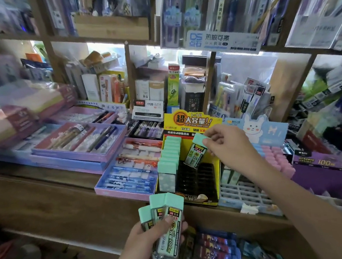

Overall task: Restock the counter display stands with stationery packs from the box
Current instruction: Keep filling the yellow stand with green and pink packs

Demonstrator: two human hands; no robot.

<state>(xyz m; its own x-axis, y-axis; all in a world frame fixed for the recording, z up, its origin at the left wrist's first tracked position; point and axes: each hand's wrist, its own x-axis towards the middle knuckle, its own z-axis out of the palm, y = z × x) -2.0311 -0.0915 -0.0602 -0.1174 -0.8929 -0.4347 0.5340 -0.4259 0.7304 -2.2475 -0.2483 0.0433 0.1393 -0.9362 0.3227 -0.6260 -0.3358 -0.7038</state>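
**Slotting a lead-refill pack into the yellow counter stand**

Head camera, looking down over a shop counter: The right hand [228,144] pinches one small pack [196,153] by its mint-green cap, thumb and forefinger closed narrowly on the cap's upper corner. The pack hangs tilted, lower end pointing down and left, over the black slotted tray of the yellow display stand [216,164]. Its lower end looks close to an empty slot, though whether it touches cannot be told. A row of the same mint-capped packs [169,154] already fills the stand's left column; the middle and right slots are bare.

The left hand [147,244], below the counter edge, is wrapped around a fan of spare packs [167,219], thumb pressed across the front label, fingers curled behind.

Judging by looks, each pack is a light, rigid plastic case with a smooth, likely slippery body. The cap gives the surest hold and leaves the body free to enter a slot. The fanned bundle could slide apart if the grip loosens.

No supply box can be made out with certainty.
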